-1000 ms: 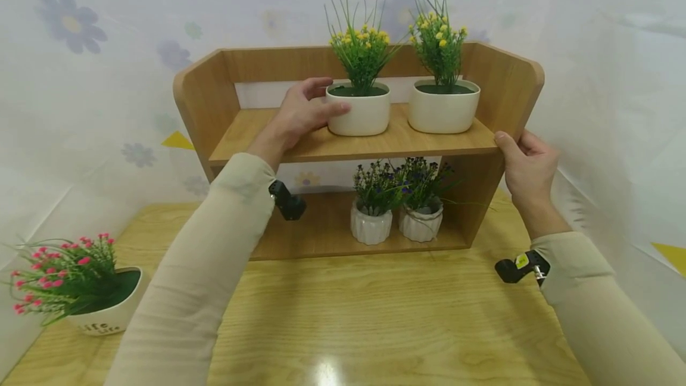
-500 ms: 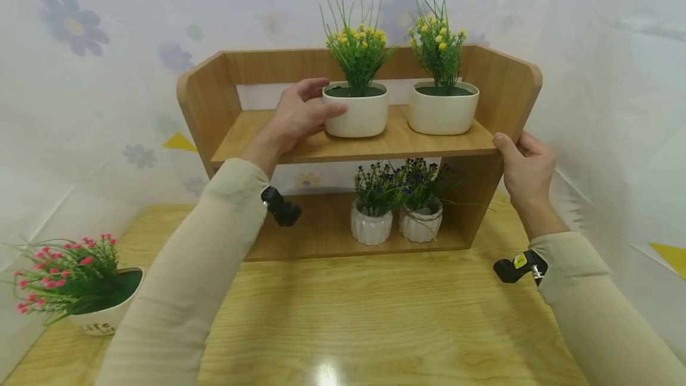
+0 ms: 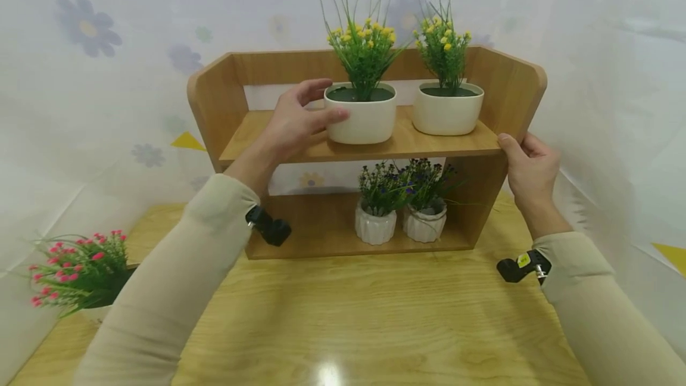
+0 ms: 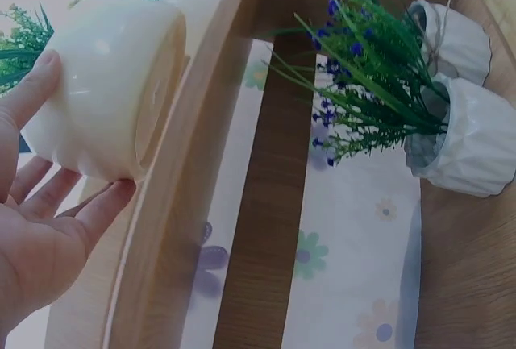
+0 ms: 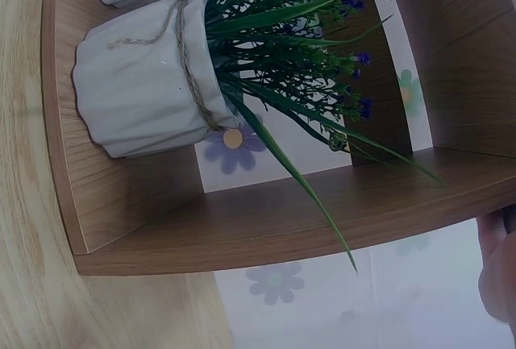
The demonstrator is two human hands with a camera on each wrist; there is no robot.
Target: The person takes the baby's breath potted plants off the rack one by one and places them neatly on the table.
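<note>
My left hand (image 3: 300,115) grips a white oval flower pot (image 3: 361,124) with yellow flowers by its left end, thumb in front and fingers behind. The pot is over the upper board of a wooden shelf (image 3: 300,151), near its front edge. Part of its underside shows in the left wrist view, so it looks tilted or slightly raised. A similar potted plant (image 3: 448,112) stands to its right on that board. My right hand (image 3: 533,171) holds the shelf's right side, thumb at the front where board meets side panel; its fingers are partly hidden behind the panel.
Two small white ribbed pots (image 3: 375,225) with purple flowers stand on the lower board, one tied with twine (image 5: 185,59). A pot with pink flowers (image 3: 80,273) stands on the table (image 3: 354,314) at left, partly behind my left sleeve. A floral sheet hangs behind.
The left hand has drawn its yellow-flowered pot a little toward me, closer to the board's front edge. The right hand keeps its hold on the shelf. The head view has shifted slightly.
</note>
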